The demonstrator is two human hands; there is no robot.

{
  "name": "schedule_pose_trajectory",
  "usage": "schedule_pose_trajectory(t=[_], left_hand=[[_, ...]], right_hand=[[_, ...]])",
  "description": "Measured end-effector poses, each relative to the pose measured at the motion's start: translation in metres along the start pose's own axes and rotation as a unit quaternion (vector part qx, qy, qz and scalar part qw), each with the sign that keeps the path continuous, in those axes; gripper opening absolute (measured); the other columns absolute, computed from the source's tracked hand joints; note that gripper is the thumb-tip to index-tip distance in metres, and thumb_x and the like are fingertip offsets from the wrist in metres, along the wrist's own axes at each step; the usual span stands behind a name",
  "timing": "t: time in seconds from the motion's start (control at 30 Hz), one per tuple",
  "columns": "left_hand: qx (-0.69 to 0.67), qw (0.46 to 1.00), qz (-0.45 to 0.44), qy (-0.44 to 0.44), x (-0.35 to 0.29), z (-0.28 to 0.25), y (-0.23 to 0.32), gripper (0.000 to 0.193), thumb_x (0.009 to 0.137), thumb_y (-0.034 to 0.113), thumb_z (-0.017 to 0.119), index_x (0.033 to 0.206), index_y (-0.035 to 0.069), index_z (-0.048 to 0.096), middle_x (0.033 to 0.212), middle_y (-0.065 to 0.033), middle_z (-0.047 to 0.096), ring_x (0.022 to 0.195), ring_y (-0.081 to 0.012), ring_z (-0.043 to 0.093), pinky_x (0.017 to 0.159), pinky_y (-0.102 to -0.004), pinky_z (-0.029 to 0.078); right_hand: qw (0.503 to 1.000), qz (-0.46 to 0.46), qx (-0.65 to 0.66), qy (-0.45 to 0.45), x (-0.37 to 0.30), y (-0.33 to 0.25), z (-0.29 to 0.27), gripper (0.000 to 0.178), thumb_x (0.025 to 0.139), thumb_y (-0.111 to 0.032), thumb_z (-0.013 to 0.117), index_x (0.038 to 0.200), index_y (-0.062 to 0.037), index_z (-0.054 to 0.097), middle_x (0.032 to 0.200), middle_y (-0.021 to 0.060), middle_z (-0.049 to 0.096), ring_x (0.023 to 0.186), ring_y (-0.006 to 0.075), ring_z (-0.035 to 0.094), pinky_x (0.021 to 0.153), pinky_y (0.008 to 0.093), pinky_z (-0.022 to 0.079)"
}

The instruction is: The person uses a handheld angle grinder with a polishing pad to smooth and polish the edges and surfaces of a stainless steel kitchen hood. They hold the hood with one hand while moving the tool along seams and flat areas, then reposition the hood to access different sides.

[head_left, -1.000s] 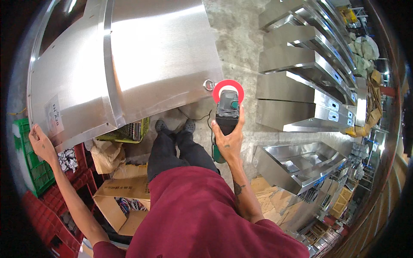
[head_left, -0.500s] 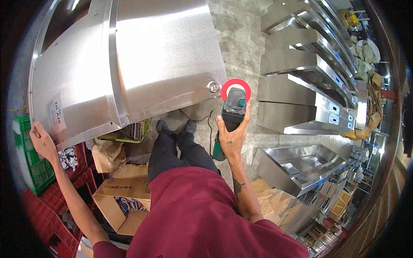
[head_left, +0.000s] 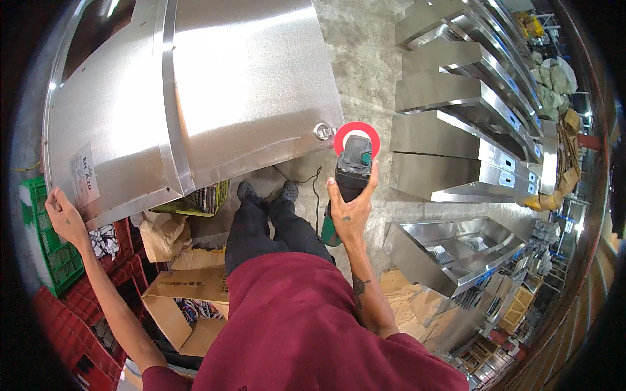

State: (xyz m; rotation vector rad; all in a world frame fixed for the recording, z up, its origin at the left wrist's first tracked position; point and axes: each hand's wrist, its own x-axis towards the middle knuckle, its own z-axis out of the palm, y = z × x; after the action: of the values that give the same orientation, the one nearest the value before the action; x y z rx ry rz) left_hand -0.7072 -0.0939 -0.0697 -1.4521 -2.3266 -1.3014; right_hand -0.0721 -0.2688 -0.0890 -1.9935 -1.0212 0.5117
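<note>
My right hand [head_left: 352,214] is wrapped round a black and green angle grinder [head_left: 354,171] with a red-rimmed disc [head_left: 372,135]. The disc is at the right near corner of a large stainless steel cabinet [head_left: 254,85]; whether it touches the metal I cannot tell. A small metal ring fitting [head_left: 322,131] sits on the cabinet near that corner. At the opposite end, my left hand [head_left: 65,214] has its fingers closed on the cabinet's near left edge, below a printed label [head_left: 85,174]. The fingertips are partly hidden there.
Several steel hoods [head_left: 443,133] stand in a row at the right, with a steel basin-like unit [head_left: 456,251] nearer me. Green [head_left: 62,260] and red crates [head_left: 72,326] and an open cardboard box [head_left: 166,319] are at my left. A dark cord [head_left: 315,189] trails beside my feet.
The grinder and my right hand have shifted very slightly toward me. My left hand stays on the cabinet edge, a touch lower in view.
</note>
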Motion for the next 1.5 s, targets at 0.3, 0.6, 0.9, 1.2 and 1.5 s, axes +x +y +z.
schedule_pose_trajectory(t=[0.3, 0.6, 0.9, 1.2, 1.5], left_hand=[[0.008, 1.000, 0.006, 0.003, 0.000, 0.000, 0.000, 0.043, 0.115, 0.034, 0.064, 0.133, -0.005, 0.073, 0.131, -0.0168, 0.078, 0.123, -0.0247, 0.074, 0.110, -0.0368, 0.054], [0.005, 1.000, 0.002, 0.002, 0.003, 0.000, 0.000, 0.044, 0.115, 0.034, 0.065, 0.133, -0.005, 0.072, 0.135, -0.0187, 0.078, 0.126, -0.0265, 0.073, 0.111, -0.0369, 0.053], [-0.012, 1.000, 0.004, 0.002, 0.000, 0.001, -0.008, 0.044, 0.115, 0.033, 0.065, 0.134, -0.005, 0.072, 0.135, -0.0181, 0.077, 0.127, -0.0267, 0.073, 0.112, -0.0367, 0.053], [-0.007, 1.000, 0.004, -0.006, 0.002, 0.001, -0.009, 0.045, 0.115, 0.034, 0.064, 0.135, -0.005, 0.072, 0.134, -0.0179, 0.077, 0.125, -0.0263, 0.073, 0.111, -0.0364, 0.053], [0.011, 1.000, 0.011, 0.003, 0.001, 0.000, -0.010, 0.045, 0.115, 0.036, 0.064, 0.135, -0.004, 0.072, 0.134, -0.0174, 0.077, 0.124, -0.0263, 0.074, 0.109, -0.0368, 0.054]], right_hand=[[0.999, 0.012, 0.022, -0.019, -0.007, -0.011, -0.007, 0.106, 0.101, -0.028, 0.083, 0.178, -0.0066, 0.014, 0.133, 0.0361, 0.070, 0.106, 0.0432, 0.079, 0.094, 0.0515, 0.062], [0.999, 0.010, -0.044, -0.006, 0.001, -0.030, -0.033, 0.105, 0.100, -0.032, 0.084, 0.178, -0.0124, 0.018, 0.117, 0.0304, 0.078, 0.109, 0.0434, 0.080, 0.096, 0.0535, 0.060], [0.996, 0.023, -0.076, -0.049, 0.009, -0.041, -0.038, 0.104, 0.101, -0.032, 0.082, 0.179, -0.0117, 0.017, 0.115, 0.0288, 0.080, 0.105, 0.0423, 0.081, 0.091, 0.0515, 0.062], [0.994, 0.034, -0.075, -0.069, 0.006, -0.047, -0.036, 0.103, 0.099, -0.031, 0.083, 0.178, -0.0101, 0.020, 0.114, 0.0319, 0.079, 0.105, 0.0469, 0.081, 0.091, 0.0525, 0.062], [0.993, 0.036, -0.075, -0.079, 0.005, -0.049, -0.037, 0.106, 0.098, -0.033, 0.084, 0.178, -0.0098, 0.018, 0.114, 0.0321, 0.080, 0.105, 0.0477, 0.081, 0.092, 0.0541, 0.061]])
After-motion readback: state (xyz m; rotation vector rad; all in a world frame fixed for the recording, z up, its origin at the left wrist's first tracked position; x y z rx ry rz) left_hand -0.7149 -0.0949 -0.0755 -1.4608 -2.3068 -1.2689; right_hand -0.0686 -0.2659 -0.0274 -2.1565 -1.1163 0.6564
